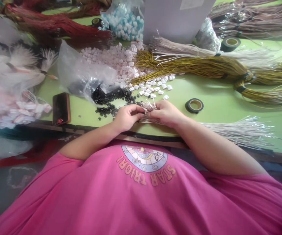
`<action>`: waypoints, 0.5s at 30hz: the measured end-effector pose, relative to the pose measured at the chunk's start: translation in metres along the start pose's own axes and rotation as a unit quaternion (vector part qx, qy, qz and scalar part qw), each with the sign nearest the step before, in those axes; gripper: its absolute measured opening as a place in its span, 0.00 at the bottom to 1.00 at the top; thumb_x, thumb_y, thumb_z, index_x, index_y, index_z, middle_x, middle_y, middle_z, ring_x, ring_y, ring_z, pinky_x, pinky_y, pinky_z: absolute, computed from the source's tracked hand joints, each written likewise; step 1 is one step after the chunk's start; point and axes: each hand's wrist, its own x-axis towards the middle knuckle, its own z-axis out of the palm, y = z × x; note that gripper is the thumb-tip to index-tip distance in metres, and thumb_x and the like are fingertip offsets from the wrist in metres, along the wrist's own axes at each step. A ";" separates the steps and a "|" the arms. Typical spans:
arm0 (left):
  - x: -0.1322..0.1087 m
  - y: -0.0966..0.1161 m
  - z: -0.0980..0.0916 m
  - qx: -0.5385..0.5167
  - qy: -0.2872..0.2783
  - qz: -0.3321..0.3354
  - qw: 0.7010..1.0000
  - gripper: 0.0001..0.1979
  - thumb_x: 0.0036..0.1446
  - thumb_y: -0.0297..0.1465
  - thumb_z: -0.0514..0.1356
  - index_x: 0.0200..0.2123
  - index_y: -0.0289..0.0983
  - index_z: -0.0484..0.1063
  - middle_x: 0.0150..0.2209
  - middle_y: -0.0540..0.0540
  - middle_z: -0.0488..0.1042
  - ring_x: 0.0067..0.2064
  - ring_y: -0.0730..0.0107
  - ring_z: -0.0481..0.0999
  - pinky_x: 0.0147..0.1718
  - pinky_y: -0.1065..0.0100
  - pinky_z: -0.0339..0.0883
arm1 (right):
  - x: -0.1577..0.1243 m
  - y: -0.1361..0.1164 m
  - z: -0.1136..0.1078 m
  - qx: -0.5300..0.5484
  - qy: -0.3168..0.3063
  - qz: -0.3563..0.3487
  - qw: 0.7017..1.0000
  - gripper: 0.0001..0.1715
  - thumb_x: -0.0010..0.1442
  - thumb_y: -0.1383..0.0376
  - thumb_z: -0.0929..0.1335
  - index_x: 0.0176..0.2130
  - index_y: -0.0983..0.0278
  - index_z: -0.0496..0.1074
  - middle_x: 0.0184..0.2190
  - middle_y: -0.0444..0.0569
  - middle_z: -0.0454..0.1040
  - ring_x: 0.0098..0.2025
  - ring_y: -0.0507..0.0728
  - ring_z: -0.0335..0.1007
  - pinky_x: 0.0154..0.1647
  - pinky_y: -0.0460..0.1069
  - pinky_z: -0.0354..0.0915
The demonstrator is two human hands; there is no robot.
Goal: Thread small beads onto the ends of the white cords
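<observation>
My right hand point(167, 113) is closed around a bundle of white wires point(241, 132), whose far ends fan out to the right along the table's front edge. At the near ends of that bundle, my left hand point(127, 118) has thumb and fingers pinched together. Whatever small piece sits between those fingertips is too small to make out. Just beyond the left hand lie loose small black plastic parts point(108, 109). Small white plastic connectors point(153, 88) are scattered behind both hands.
A roll of black tape point(194, 105) lies right of my hands, a phone point(61, 108) to the left. Olive-yellow wire bundles point(204, 67) cross behind. A clear plastic bag point(79, 68), red wires point(65, 27), a bag of blue-white connectors point(126, 21) and a grey bin point(175, 23) stand farther back.
</observation>
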 end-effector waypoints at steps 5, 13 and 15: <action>0.001 0.000 0.000 0.027 0.011 0.041 0.999 0.07 0.47 0.32 0.65 0.32 0.36 0.76 0.33 0.47 0.77 0.35 0.70 0.75 0.37 0.66 0.69 | 0.001 0.003 -0.001 0.027 -0.013 -0.009 1.000 0.05 0.45 0.66 0.66 0.26 0.67 0.70 0.16 0.41 0.61 0.19 0.47 0.53 0.20 0.45 0.50; 0.001 0.002 -0.001 0.070 -0.006 0.100 0.992 0.04 0.50 0.30 0.63 0.31 0.37 0.76 0.33 0.47 0.76 0.35 0.71 0.74 0.37 0.68 0.68 | 0.000 0.000 -0.004 0.020 -0.033 -0.022 0.999 0.09 0.45 0.64 0.68 0.28 0.68 0.72 0.18 0.42 0.64 0.19 0.47 0.55 0.21 0.45 0.53; 0.000 0.003 -0.001 0.094 -0.012 0.096 0.991 0.05 0.50 0.31 0.63 0.31 0.37 0.76 0.33 0.47 0.76 0.35 0.70 0.74 0.37 0.67 0.68 | 0.000 -0.001 -0.005 0.010 -0.030 -0.023 0.999 0.10 0.45 0.62 0.69 0.27 0.67 0.72 0.18 0.41 0.65 0.19 0.47 0.56 0.22 0.45 0.53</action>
